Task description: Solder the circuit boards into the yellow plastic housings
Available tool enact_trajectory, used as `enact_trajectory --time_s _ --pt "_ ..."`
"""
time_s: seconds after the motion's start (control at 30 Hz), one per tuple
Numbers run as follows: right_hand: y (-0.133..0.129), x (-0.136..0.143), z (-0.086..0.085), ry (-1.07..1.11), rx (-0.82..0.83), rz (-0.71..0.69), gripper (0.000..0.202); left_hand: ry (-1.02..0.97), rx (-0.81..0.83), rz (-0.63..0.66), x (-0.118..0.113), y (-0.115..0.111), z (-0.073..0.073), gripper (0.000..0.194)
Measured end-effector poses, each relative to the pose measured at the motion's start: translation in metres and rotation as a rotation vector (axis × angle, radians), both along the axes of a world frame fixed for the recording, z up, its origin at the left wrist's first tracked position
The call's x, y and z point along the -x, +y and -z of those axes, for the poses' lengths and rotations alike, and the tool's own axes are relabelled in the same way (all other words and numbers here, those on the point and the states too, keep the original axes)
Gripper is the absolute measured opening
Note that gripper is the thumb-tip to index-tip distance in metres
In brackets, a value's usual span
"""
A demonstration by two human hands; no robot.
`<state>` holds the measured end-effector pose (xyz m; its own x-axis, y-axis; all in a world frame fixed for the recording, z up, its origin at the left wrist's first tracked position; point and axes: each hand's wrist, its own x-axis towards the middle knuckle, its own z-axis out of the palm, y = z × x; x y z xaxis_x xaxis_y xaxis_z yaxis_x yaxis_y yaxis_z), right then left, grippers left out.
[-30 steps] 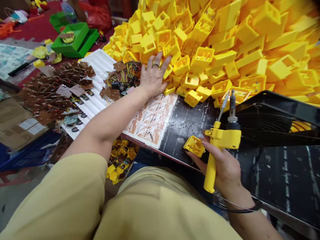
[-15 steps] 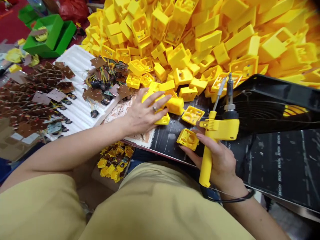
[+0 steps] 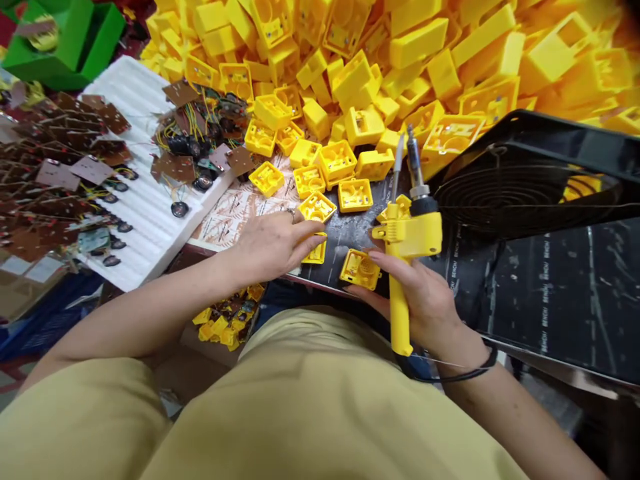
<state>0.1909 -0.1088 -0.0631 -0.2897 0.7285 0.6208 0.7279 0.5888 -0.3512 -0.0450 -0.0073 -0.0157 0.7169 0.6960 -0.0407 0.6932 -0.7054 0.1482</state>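
Observation:
In my right hand [image 3: 420, 293] is a yellow soldering gun [image 3: 400, 287], its metal tip pointing up and away. The thumb and a finger of that hand also touch a small open yellow case [image 3: 360, 268] at the table's front edge. My left hand [image 3: 273, 247] is bent over another yellow case [image 3: 316, 251], thumb and fingers around its near side; part of the case is hidden. Just beyond the fingertips lies an open yellow case [image 3: 317, 208], with one more [image 3: 355, 195] to its right. Several others lie open side up behind them.
A large heap of yellow cases [image 3: 350, 80] fills the back. Circuit boards with wires and speakers [image 3: 185, 143] lie on white foam [image 3: 150, 220] at the left. A black fan-like frame [image 3: 530, 180] stands at the right. Below the table edge is a box of yellow parts [image 3: 225, 327].
My left hand has drawn back toward the front edge from the cluster of cases, which now lie spread out and uncovered. The soldering gun has shifted slightly left with my right hand.

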Motion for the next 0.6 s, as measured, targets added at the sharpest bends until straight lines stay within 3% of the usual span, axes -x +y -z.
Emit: enact_trajectory --time_s 0.27,0.37,0.47,0.53,0.6 --pt "-0.006 0.0 0.002 -0.001 0.088 0.016 0.066 -0.088 -0.039 0.209 0.026 -0.009 0.001 0.058" --pt "-0.007 -0.002 0.006 0.006 0.062 0.021 0.07 0.044 -0.16 0.076 0.026 -0.014 0.002 0.052" --pt "-0.008 -0.003 0.01 0.008 0.042 0.045 0.078 0.198 -0.282 -0.127 0.02 -0.021 0.0 0.062" --pt "-0.007 -0.004 0.011 -0.009 0.026 0.059 0.081 0.216 -0.241 -0.161 0.017 -0.026 -0.003 0.077" --pt "-0.006 -0.004 0.01 -0.036 -0.002 0.067 0.08 0.168 -0.121 -0.1 0.016 -0.03 -0.007 0.086"
